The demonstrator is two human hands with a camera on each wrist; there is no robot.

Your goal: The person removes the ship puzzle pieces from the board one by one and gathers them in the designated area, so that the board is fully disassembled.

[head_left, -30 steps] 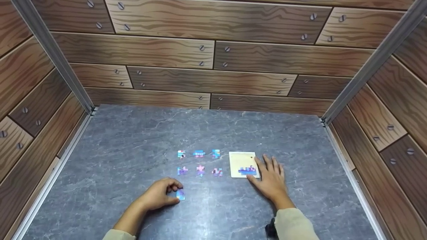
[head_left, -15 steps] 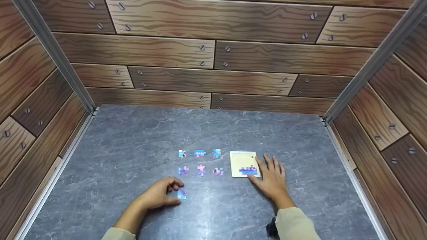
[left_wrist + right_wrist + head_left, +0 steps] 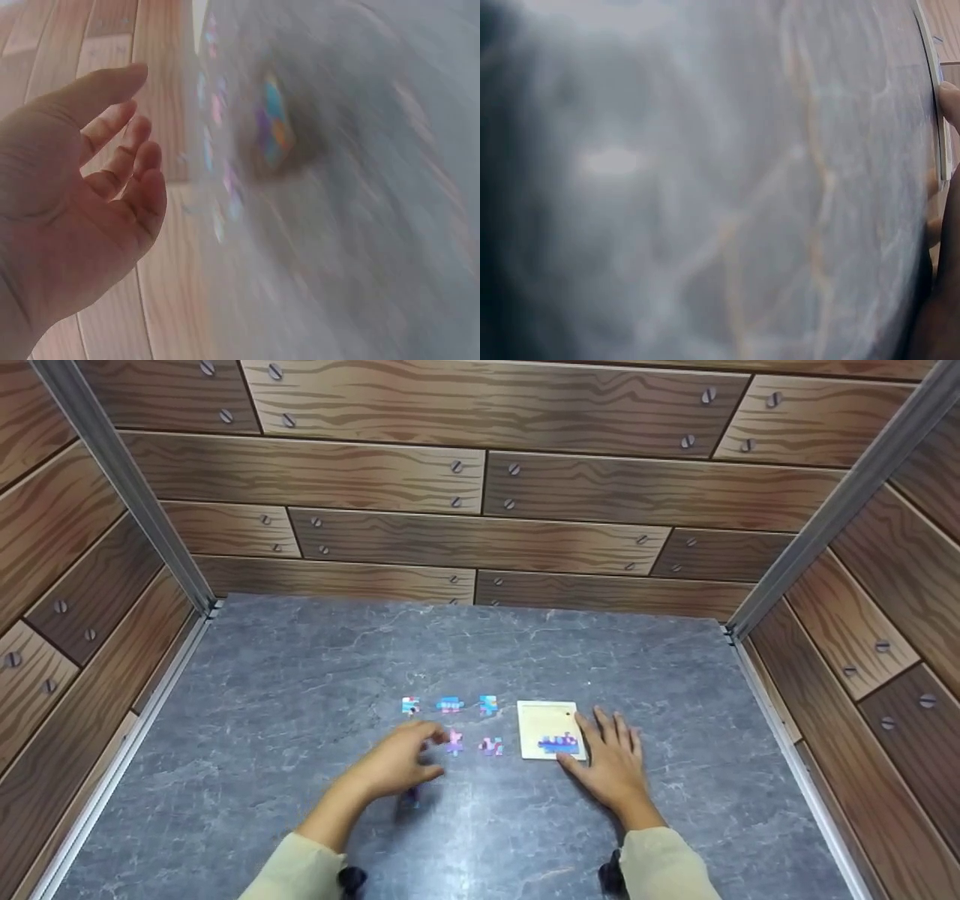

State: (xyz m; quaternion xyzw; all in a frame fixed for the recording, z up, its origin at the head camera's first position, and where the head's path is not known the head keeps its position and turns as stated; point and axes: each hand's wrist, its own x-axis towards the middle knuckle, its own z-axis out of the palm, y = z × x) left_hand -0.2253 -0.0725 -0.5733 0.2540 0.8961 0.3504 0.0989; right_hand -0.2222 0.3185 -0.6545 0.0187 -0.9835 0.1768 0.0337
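Note:
My left hand (image 3: 397,761) is over the table, fingers loosely bent and nothing between them; the left wrist view shows its bare palm (image 3: 82,217). Beneath it, in its shadow, a blue, purple and orange puzzle piece (image 3: 274,127) lies on the table. Near its fingertips is a pink puzzle piece (image 3: 454,742), with a pink and red piece (image 3: 492,746) to the right. My right hand (image 3: 611,765) rests with spread fingers at the right edge of a pale square puzzle tray (image 3: 536,716). Joined blue and purple pieces (image 3: 559,744) fill the tray's lower right part.
Behind the left hand, a row has a white and red piece (image 3: 410,705), a blue piece (image 3: 450,705) and a blue and yellow piece (image 3: 488,705). Wood-patterned walls (image 3: 480,480) enclose the grey marbled table (image 3: 360,660) at the back and sides.
My left hand has let go of the near puzzle piece and moved up and to the right, now covering the left piece of the front row. My right hand stays at the tray.

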